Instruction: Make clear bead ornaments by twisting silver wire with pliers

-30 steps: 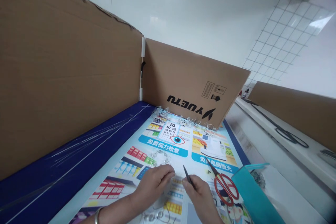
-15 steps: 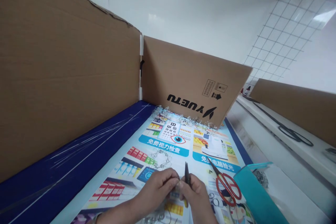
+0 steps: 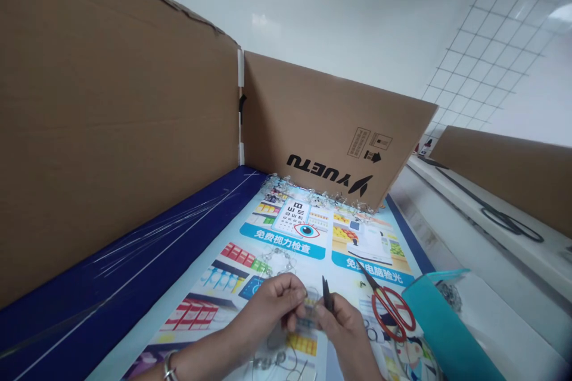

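Near the bottom centre, my left hand (image 3: pixel 277 303) pinches a thin clear strand or wire, its fingers closed. My right hand (image 3: pixel 342 324) sits just to the right, a small gap between them, its fingers wrapped round a dark pointed tool (image 3: pixel 328 294), perhaps pliers, with the tips upward. Fine wire seems to span the gap. Clear beads on wire (image 3: pixel 268 360) lie below my left hand, and a ring of clear beads (image 3: pixel 277 261) rests on the printed sheet above it. Red-handled scissors (image 3: pixel 393 312) lie right of my right hand.
A teal box (image 3: pixel 451 327) with coiled wire (image 3: pixel 449 296) stands at the right. Clear beaded pieces (image 3: pixel 322 197) line the sheet's far edge, below a cardboard panel (image 3: pixel 330 113). Another cardboard wall (image 3: pixel 116 113) rises at left. A black cord (image 3: pixel 504 220) lies on a white ledge.
My hands have moved apart, opening a gap between them. The dark tool has shifted slightly right with my right hand. The camera view has tilted a little.
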`<act>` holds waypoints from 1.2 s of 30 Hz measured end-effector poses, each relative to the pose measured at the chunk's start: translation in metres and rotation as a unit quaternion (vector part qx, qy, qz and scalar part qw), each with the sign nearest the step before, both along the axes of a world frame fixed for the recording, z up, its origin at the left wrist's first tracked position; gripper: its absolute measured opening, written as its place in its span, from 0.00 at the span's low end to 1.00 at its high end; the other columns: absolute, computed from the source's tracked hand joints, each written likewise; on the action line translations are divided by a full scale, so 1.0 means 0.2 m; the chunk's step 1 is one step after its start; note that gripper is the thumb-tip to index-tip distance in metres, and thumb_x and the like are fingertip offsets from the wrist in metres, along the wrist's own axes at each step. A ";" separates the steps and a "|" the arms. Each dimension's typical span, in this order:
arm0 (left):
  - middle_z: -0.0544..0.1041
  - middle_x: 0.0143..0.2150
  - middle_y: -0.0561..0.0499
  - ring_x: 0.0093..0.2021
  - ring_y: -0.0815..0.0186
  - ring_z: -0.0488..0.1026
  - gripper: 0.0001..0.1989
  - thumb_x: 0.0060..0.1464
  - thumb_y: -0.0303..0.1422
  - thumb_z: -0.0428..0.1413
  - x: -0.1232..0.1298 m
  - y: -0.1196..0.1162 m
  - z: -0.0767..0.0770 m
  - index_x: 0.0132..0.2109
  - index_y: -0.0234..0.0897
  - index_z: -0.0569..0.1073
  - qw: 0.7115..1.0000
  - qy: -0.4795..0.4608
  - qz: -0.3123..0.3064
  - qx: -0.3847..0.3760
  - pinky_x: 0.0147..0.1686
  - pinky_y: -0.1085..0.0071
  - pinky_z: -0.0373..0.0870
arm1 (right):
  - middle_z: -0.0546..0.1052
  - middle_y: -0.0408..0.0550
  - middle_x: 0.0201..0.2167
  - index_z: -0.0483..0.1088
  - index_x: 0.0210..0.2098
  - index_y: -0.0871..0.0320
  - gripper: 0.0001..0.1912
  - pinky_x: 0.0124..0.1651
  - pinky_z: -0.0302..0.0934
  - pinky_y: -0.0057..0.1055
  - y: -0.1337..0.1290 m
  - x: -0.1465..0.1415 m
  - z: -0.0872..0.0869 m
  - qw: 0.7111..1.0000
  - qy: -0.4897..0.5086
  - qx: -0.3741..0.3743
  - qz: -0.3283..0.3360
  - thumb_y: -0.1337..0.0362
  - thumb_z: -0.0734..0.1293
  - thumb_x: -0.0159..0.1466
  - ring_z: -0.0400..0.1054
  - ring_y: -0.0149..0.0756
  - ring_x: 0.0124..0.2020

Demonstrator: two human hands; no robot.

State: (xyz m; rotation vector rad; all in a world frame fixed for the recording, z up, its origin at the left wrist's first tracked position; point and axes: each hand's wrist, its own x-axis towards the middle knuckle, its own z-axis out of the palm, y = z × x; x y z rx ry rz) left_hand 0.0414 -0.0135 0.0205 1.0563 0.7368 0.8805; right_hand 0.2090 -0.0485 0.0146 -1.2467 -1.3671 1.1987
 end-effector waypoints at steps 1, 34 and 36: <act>0.71 0.23 0.53 0.17 0.77 0.63 0.14 0.53 0.40 0.55 0.00 0.00 0.00 0.30 0.32 0.66 1.000 -0.002 0.004 -0.002 0.19 0.79 0.54 | 0.63 0.40 0.23 0.65 0.29 0.60 0.15 0.30 0.51 0.26 0.00 0.01 0.01 1.000 -0.012 0.001 0.001 0.53 0.63 0.59 0.54 0.29 0.26; 0.75 0.25 0.50 0.17 0.76 0.66 0.12 0.57 0.39 0.52 0.00 -0.01 -0.02 0.33 0.34 0.63 0.996 -0.065 -0.057 -0.034 0.19 0.79 0.56 | 0.57 0.37 0.19 0.61 0.22 0.59 0.13 0.24 0.44 0.24 -0.02 0.05 -0.01 0.967 -0.239 0.069 0.059 0.60 0.60 0.60 0.50 0.26 0.23; 0.75 0.25 0.49 0.18 0.75 0.67 0.14 0.58 0.41 0.50 0.00 -0.01 -0.01 0.33 0.33 0.63 0.997 -0.047 -0.059 -0.020 0.19 0.79 0.57 | 0.57 0.38 0.19 0.61 0.23 0.59 0.14 0.24 0.45 0.24 -0.03 0.04 0.01 0.967 -0.238 0.073 0.060 0.59 0.60 0.61 0.50 0.26 0.23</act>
